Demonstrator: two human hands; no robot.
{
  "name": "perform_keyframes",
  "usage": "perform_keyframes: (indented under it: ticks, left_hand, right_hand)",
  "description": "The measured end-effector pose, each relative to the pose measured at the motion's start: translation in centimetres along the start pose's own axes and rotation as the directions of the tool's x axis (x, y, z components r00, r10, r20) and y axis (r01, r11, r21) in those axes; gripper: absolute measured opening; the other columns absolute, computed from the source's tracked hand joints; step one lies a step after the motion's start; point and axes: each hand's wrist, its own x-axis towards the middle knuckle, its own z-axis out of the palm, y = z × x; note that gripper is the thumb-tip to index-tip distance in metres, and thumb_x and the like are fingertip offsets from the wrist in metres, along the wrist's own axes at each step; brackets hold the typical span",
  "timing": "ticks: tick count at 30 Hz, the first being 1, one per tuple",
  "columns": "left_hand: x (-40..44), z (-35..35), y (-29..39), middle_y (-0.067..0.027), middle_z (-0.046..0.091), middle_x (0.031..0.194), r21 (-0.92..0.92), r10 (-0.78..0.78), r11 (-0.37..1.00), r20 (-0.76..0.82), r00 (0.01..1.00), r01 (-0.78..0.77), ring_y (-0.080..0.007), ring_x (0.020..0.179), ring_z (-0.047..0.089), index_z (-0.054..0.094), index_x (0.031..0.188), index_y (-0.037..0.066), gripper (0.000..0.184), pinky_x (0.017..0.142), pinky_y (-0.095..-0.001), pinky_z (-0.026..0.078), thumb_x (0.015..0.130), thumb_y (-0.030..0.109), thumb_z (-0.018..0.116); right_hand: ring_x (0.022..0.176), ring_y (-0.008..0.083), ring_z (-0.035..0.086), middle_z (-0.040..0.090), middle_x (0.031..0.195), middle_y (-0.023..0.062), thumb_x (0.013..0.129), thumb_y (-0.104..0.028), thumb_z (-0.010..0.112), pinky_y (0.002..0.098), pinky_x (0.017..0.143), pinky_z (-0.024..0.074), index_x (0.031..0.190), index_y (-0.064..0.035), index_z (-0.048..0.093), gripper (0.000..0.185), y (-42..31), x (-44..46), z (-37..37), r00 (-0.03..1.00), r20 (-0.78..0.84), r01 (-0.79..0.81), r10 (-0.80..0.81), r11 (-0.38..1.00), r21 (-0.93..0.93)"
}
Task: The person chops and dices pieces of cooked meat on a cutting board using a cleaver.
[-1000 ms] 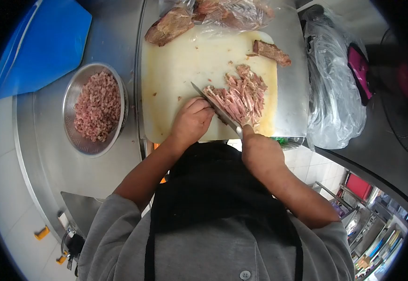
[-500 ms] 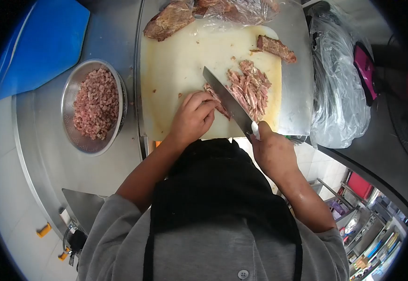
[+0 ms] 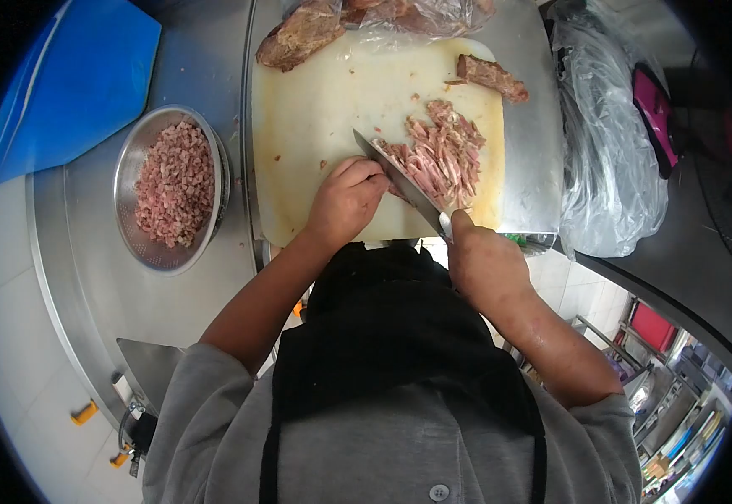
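Observation:
My right hand (image 3: pixel 488 259) is wrapped round the white handle of a kitchen knife (image 3: pixel 401 183), its blade slanting up to the left across the cutting board (image 3: pixel 299 118). Curled fingers of my left hand (image 3: pixel 347 202) press on a small piece of meat (image 3: pixel 396 193) right beside the blade; fingers and knife hide most of that piece. Against the blade's right side lies a loose pile of cut meat strips (image 3: pixel 446 155). Farther back, a longer chunk of meat (image 3: pixel 492 77) rests at the board's right edge.
A metal colander (image 3: pixel 122 210) of diced meat stands left of the board. Large meat pieces (image 3: pixel 299 38), partly under clear plastic, lie at the back. Clear plastic bags (image 3: pixel 605 168) are on the right, and a blue sheet-like item (image 3: pixel 89 76) is at far left.
The knife has shifted left, nearer my left fingers, and more strips now lie on its right side. My left hand has barely moved and less of its meat piece shows.

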Motion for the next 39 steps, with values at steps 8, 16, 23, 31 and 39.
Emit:
perform_keyframes:
  ticks: [8,16,23,31,39]
  left_hand:
    - [-0.4,-0.4,-0.1,-0.0084,0.069,0.099,-0.013,-0.048,0.999,0.078,0.996,0.049,-0.0301,0.096,0.065,0.075,0.091,0.005,0.01,0.087,-0.0401,0.052,0.081,0.002,0.073]
    - [0.3,-3.3,0.3,-0.013,0.066,0.117,-0.045,-0.141,0.988,0.166,0.976,0.151,-0.0309,0.109,0.063,0.074,0.107,0.004,0.025,0.095,-0.0398,0.051,0.083,0.01,0.076]
    - [10.1,-0.1,3.3,-0.0161,0.06,0.132,0.023,0.085,0.995,0.362,0.928,-0.1,-0.0359,0.124,0.055,0.065,0.125,0.002,0.064,0.106,-0.0462,0.044,0.073,0.032,0.087]
    - [14.1,4.6,5.8,-0.021,0.043,0.146,0.122,0.164,0.904,0.785,0.597,-0.409,-0.0418,0.138,0.037,0.049,0.148,0.011,0.115,0.12,-0.0629,0.018,0.051,0.052,0.093]
    - [12.4,3.9,2.8,-0.0129,0.052,0.125,0.068,0.263,0.892,0.728,0.634,-0.447,-0.0375,0.127,0.046,0.066,0.126,0.019,0.067,0.117,-0.0584,0.026,0.062,0.033,0.084]
  right_hand:
    - [0.075,0.043,0.07,0.069,0.078,0.0239,0.093,-0.011,0.056,0.0525,0.069,0.0549,0.107,-0.0001,0.055,0.018,0.8,3.2,3.7,0.994,-0.109,0.029,-0.012,0.987,0.156]
    - [0.086,0.0467,0.067,0.069,0.085,0.0264,0.094,-0.025,0.066,0.0546,0.076,0.0525,0.107,-0.0009,0.055,0.03,5.7,-2.6,-2.0,0.97,-0.176,-0.084,0.167,0.911,0.404]
    - [0.093,0.0496,0.065,0.068,0.091,0.0296,0.093,-0.027,0.067,0.0535,0.079,0.051,0.104,0.0016,0.056,0.032,12.0,-5.4,-1.6,0.865,-0.306,-0.158,0.397,0.795,0.586]
    - [0.095,0.0497,0.065,0.067,0.093,0.0325,0.092,-0.025,0.067,0.0535,0.082,0.0506,0.101,0.004,0.057,0.032,14.6,-8.0,0.3,0.833,-0.243,-0.232,0.497,0.713,0.662]
    - [0.094,0.0509,0.064,0.066,0.092,0.033,0.092,-0.026,0.067,0.0545,0.082,0.05,0.1,0.0064,0.056,0.035,15.8,-8.0,3.7,0.844,-0.197,-0.237,0.499,0.675,0.699]
